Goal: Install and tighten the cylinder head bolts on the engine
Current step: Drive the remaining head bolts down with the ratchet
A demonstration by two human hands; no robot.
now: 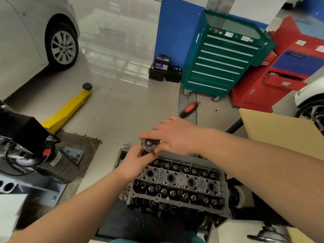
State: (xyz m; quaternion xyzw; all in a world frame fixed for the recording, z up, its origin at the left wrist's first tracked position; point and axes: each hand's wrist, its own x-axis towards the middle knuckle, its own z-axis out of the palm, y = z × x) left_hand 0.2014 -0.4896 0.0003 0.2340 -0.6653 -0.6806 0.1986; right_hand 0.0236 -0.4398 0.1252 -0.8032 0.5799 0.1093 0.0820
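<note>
The grey cylinder head [178, 186] lies below me on the engine, with valve springs and four plug wells showing. Above its far left corner I hold a ratchet wrench [149, 143], its round chrome head facing up. My right hand [177, 135] grips the wrench just behind the head, and the black and orange handle [188, 109] sticks out past it toward the floor. My left hand [138, 160] pinches the socket or extension under the ratchet head. The bolt below is hidden by my fingers.
A yellow lift arm [68, 109] and a black lift motor unit [29, 148] stand at left. Beyond are a white car [35, 35], a green tool cabinet [222, 57], a red cabinet [280, 71] and car batteries [163, 69]. A cardboard sheet [280, 130] lies at right.
</note>
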